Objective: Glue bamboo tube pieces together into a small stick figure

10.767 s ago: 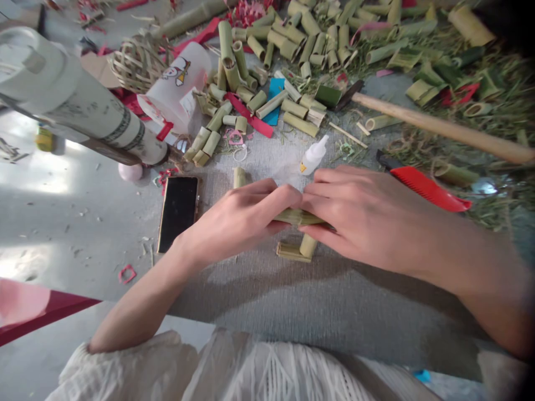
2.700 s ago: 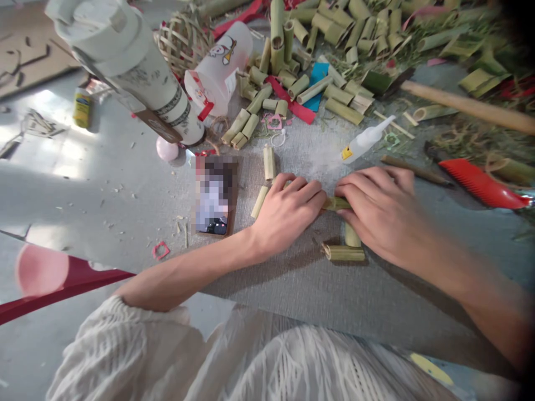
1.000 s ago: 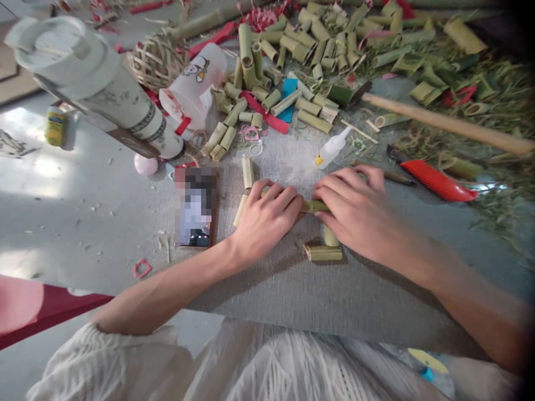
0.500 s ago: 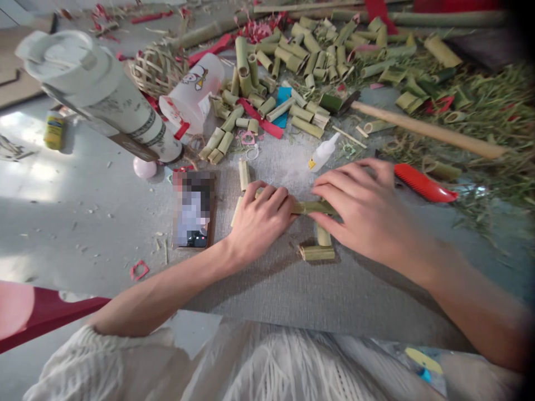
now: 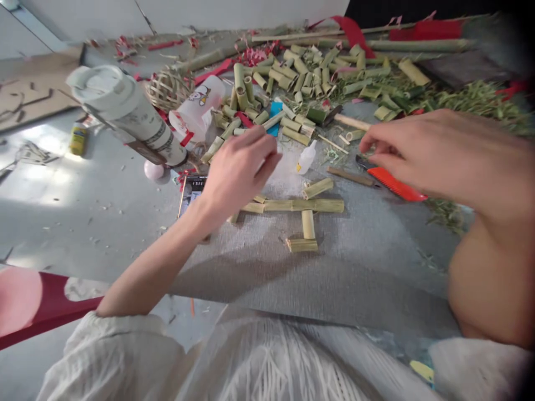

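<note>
A bamboo assembly lies on the grey mat [image 5: 334,267]: a long horizontal bar [image 5: 301,205], a short upright piece [image 5: 308,224] under it and a base piece [image 5: 301,244]. Neither hand touches it. My left hand [image 5: 240,167] hovers above the bar's left end, fingers loosely stretched forward and holding nothing. My right hand [image 5: 413,147] is lifted at the right, fingers spread and pointing left, above the red-handled tool [image 5: 395,184]. One loose bamboo piece [image 5: 317,187] rests just above the bar, and a small glue bottle [image 5: 306,157] lies beyond it.
A phone [image 5: 191,186] lies left of the bar, partly hidden by my left wrist. Behind stand a tall lidded cup [image 5: 129,114], a plastic cup [image 5: 196,106] and a woven ball [image 5: 169,89]. Many cut bamboo tubes [image 5: 301,72] and green shavings cover the back. A wooden handle [image 5: 351,121] lies there.
Both hands have let go of the horizontal bamboo bar and lifted away, the left up and back, the right up and to the right. The bar stays on the mat.
</note>
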Available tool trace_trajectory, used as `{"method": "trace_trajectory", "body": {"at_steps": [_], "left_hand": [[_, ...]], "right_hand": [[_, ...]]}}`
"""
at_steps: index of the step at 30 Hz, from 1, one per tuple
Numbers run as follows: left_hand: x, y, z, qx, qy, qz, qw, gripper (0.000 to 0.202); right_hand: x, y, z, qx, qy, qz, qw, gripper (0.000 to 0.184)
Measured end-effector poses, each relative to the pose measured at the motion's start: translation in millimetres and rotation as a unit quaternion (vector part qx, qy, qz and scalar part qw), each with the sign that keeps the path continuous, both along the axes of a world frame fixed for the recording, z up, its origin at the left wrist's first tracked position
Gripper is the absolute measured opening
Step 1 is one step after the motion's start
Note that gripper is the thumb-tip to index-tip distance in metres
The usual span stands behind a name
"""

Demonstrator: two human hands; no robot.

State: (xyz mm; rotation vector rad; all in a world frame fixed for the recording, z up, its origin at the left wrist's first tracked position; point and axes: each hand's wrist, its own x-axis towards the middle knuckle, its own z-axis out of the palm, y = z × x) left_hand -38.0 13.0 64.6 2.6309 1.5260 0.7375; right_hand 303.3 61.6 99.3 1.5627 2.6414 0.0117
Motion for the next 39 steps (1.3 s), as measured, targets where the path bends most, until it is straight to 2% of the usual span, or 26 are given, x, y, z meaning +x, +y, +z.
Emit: {"method": "trace_trajectory", "body": {"at_steps": [3,5,7,9,11,14,17,19,20,24,26,29,35,39], "left_hand": [[1.1,13.9,38.2,0.026,-0.003,0.042,0.999,0.038],[3.6,17.7,58.0,0.005,0.015,0.059,0.998,0.032],[5.4,18.6,69.1,-0.020,0.032,0.068,0.997,0.022],[4.6,17.6,71.7,-0.036,0.051,0.062,0.996,0.020],[0.0,14.6,68.1,-0.049,0.072,0.052,0.995,0.021],[-14.5,4.4,55.0,-0.076,0.107,0.046,0.990,0.017],[-32.6,-12.3,34.0,-0.102,0.126,0.028,0.986,0.020],[-41.2,-25.4,17.3,-0.135,0.141,0.012,0.981,0.019],[-43.5,-32.1,9.2,-0.149,0.139,0.019,0.979,0.019],[-40.9,-58.3,-14.0,-0.178,0.148,0.117,0.966,0.018],[-37.2,-69.1,-18.8,-0.173,0.166,0.144,0.960,0.021],[-33.6,-80.3,-21.2,-0.188,0.167,0.150,0.956,0.027],[-25.3,-98.6,-22.5,-0.281,0.106,0.142,0.943,0.035],[-19.9,-112.5,-20.4,-0.322,0.088,0.114,0.936,0.038]], "right_hand": [[-10.1,2.7,2.4,-0.052,-0.054,-0.008,0.997,0.018],[-10.9,2.1,-1.3,-0.075,-0.038,0.018,0.996,0.016],[-7.3,1.8,-8.1,-0.076,-0.007,0.068,0.995,0.015],[-2.5,1.4,-15.0,-0.075,0.014,0.105,0.992,0.017],[0.8,-1.2,-20.3,-0.080,0.028,0.115,0.990,0.018],[1.2,-12.5,-28.7,-0.108,0.025,0.099,0.989,0.016],[-3.0,-31.5,-44.5,-0.120,0.030,0.103,0.987,0.023],[-6.7,-44.3,-58.9,-0.093,0.057,0.122,0.987,0.024],[-8.3,-49.7,-66.0,-0.077,0.069,0.129,0.986,0.023],[-9.9,-60.6,-84.0,-0.043,0.098,0.122,0.987,0.022],[-7.3,-60.8,-84.8,-0.043,0.102,0.126,0.986,0.022],[-1.2,-58.8,-80.3,-0.059,0.103,0.156,0.981,0.019],[11.3,-54.4,-71.4,-0.061,0.100,0.198,0.973,0.017],[18.6,-44.2,-67.6,-0.083,0.077,0.211,0.971,0.016]]}}
